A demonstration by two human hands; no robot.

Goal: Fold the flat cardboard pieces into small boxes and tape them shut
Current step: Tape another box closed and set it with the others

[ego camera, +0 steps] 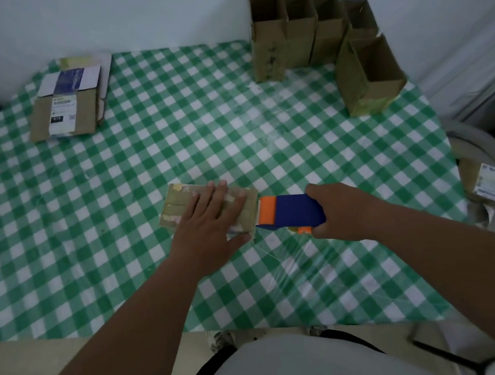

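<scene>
From the head camera, looking down at the checked table [111, 181]: a small box [178, 205] lies flat near the front edge. The left hand [209, 221] is spread over it, fingers straight, palm pressing it down, thumb along the near side. The right hand [335, 210] is wrapped round the handle of a blue and orange tape gun [291, 211], whose orange nose touches the box's right end.

This looks like the taping step: the box is folded, and tape is about to be drawn or has just reached that end; I can't make out the tape itself on the cardboard. The next move probably calls for a steady pull along the seam while the left hand stops the box sliding, then a tilt to cut.

At the back right stand open boxes [300, 30] in a row. Back left, a stack of flat pieces [66, 107] waits. Another box [490, 181] sits off the table's right side.
</scene>
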